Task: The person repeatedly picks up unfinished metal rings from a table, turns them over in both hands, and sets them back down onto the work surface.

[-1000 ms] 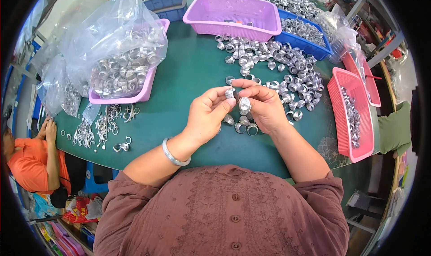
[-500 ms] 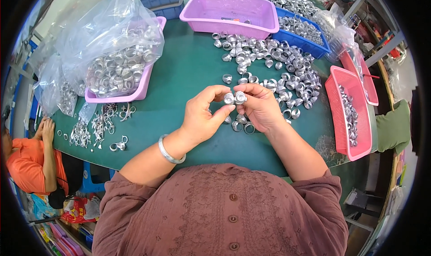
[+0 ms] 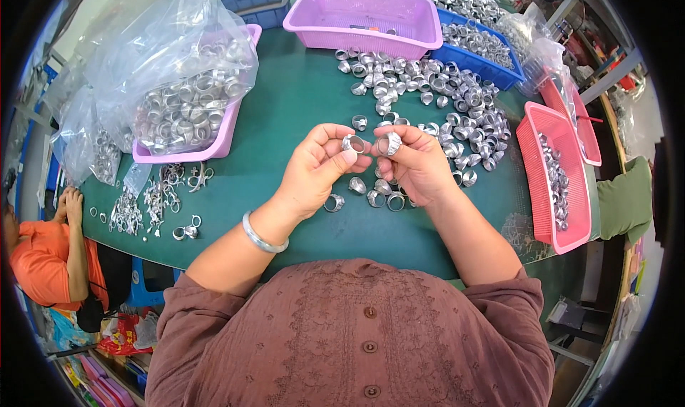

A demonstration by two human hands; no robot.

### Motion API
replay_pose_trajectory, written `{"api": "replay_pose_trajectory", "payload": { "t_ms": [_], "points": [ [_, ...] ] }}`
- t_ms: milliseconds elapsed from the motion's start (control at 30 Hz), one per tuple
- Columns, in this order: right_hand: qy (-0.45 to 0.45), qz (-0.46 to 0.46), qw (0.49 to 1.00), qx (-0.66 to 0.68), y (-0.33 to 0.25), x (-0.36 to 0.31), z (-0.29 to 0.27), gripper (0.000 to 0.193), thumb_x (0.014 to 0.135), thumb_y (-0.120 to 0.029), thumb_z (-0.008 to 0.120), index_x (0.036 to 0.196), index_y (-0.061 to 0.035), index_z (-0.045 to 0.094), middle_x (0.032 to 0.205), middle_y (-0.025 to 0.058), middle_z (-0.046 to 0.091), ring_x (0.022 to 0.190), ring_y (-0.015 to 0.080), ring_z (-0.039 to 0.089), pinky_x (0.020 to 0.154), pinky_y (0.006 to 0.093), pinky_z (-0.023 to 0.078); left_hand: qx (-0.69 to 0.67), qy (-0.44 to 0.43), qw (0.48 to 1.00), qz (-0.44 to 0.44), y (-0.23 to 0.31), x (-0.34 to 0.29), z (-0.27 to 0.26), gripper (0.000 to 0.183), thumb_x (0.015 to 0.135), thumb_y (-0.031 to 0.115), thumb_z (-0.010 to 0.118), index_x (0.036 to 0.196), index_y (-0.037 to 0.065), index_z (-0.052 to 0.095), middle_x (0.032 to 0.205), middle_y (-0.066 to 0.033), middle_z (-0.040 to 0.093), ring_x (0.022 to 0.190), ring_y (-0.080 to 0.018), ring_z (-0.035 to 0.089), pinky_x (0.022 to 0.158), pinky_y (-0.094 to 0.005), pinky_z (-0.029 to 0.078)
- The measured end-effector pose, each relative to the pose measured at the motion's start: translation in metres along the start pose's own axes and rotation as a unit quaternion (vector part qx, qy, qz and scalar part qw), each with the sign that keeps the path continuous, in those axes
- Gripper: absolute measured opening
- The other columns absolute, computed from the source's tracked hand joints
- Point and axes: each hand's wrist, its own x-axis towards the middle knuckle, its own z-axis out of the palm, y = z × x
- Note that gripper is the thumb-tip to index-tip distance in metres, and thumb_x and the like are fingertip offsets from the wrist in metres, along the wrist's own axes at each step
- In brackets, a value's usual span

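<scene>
Two silver-coloured metal rings are held up over the green table (image 3: pixel 300 104), one in each hand. My left hand (image 3: pixel 317 163) is closed, pinching a ring (image 3: pixel 352 144) between thumb and fingers. Close beside it, my right hand (image 3: pixel 416 164) is closed on another ring (image 3: pixel 389 144), its broad textured face turned outward. A small gap separates the two rings. Several loose rings (image 3: pixel 376 198) lie just below my hands, and a single ring (image 3: pixel 359 123) rests just beyond them. A large spread of similar rings (image 3: pixel 457 114) covers the table to the right and far side.
A purple basket (image 3: pixel 364 36) and a blue bin of rings (image 3: pixel 474 59) stand at the far side. Plastic-covered rings fill another purple basket (image 3: pixel 227 139) at left. Pink baskets (image 3: pixel 529 171) are at right. Small metal pieces (image 3: pixel 128 211) lie near a person in orange (image 3: pixel 50 261).
My hands have moved slightly apart, and the two rings, earlier held side by side with faces up, are now turned with their openings showing. The left hand has shifted a little left.
</scene>
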Motion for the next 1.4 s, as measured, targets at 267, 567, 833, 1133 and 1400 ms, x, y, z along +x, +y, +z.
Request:
{"api": "replay_pose_trajectory", "payload": {
  "t_ms": [267, 567, 833, 1133, 1400],
  "points": [
    [-0.016, 0.026, 0.999, 0.016, -0.008, -0.001, 0.001, 0.020, 0.080, -0.005, 0.061, 0.099, -0.0014, 0.061, 0.082, 0.0099, 0.065, 0.059, 0.0119, 0.057, 0.053, 0.0237, 0.047, -0.109, -0.038, 0.993, -0.016, 0.003, 0.003, -0.005, 0.029, 0.089, 0.010, 0.049, 0.117, 0.003, 0.045, 0.107, -0.0133, 0.057, 0.093, -0.0180, 0.059, 0.084, -0.0324, 0.048],
    [-0.052, 0.012, 0.998, 0.014, -0.009, -0.002, 0.001, 0.013, 0.081, -0.007, 0.060, 0.093, -0.0022, 0.059, 0.084, 0.0092, 0.063, 0.063, 0.0130, 0.058, 0.054, 0.0248, 0.047, -0.163, -0.059, 0.984, -0.050, 0.005, 0.003, -0.008, 0.032, 0.091, 0.007, 0.043, 0.123, 0.001, 0.044, 0.104, -0.0095, 0.056, 0.095, -0.0193, 0.058, 0.086, -0.0330, 0.048],
    [-0.050, -0.009, 0.998, 0.034, -0.012, -0.001, -0.001, 0.018, 0.080, 0.002, 0.048, 0.097, -0.0016, 0.055, 0.091, 0.0129, 0.060, 0.066, 0.0170, 0.059, 0.056, 0.0269, 0.048, -0.181, -0.057, 0.980, -0.061, 0.004, 0.002, -0.008, 0.035, 0.089, 0.008, 0.047, 0.124, 0.003, 0.042, 0.103, -0.0107, 0.057, 0.095, -0.0180, 0.058, 0.086, -0.0323, 0.048],
    [-0.044, 0.052, 0.997, 0.027, -0.015, -0.002, 0.005, 0.042, 0.079, 0.009, 0.042, 0.120, 0.0058, 0.042, 0.107, 0.0190, 0.054, 0.094, 0.0268, 0.059, 0.084, 0.0335, 0.049, 0.015, 0.036, 0.998, -0.051, 0.003, 0.002, -0.008, 0.030, 0.083, 0.009, 0.058, 0.113, 0.004, 0.053, 0.093, -0.0023, 0.056, 0.081, -0.0090, 0.055, 0.072, -0.0226, 0.046],
    [-0.071, 0.072, 0.995, -0.001, -0.010, -0.002, 0.004, 0.040, 0.084, 0.003, 0.047, 0.122, 0.0049, 0.038, 0.108, 0.0144, 0.052, 0.101, 0.0251, 0.056, 0.088, 0.0311, 0.047, 0.402, 0.081, 0.896, 0.170, -0.001, 0.002, -0.006, 0.031, 0.072, 0.001, 0.064, 0.102, 0.005, 0.060, 0.080, 0.0002, 0.048, 0.070, -0.0078, 0.044, 0.062, -0.0203, 0.040]
  ]
}}
